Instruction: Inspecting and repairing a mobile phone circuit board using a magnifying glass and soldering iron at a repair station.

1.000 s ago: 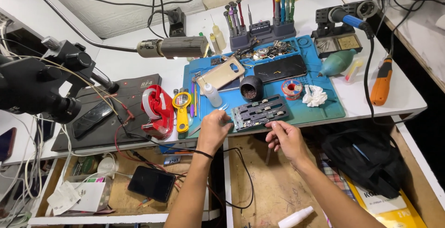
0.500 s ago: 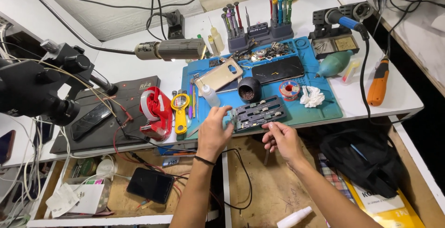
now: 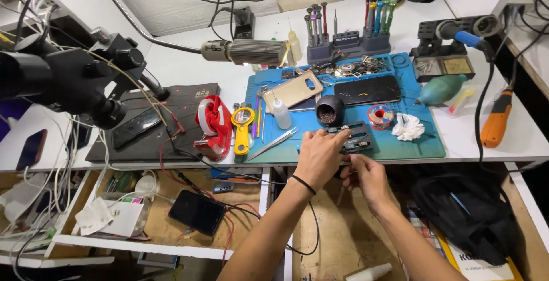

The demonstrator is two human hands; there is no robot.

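Left hand (image 3: 319, 156), fingers curled, grips the black holder (image 3: 353, 137) at the desk's (image 3: 183, 69) near edge; right hand (image 3: 368, 179) pinches beneath it.

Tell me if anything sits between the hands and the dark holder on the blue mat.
Nothing visible does. The left hand already rests on the dark holder at the blue mat's front edge; the right hand is just below it. The tweezers lie off to the side.

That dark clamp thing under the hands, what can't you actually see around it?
Head view only:
- Dark holder: near end covered by the left hand.
- Right hand: whatever its fingertips pinch is too small to tell.
- Parts in the holder: too small to identify.
- Black bag: lies in shadow under the table edge.
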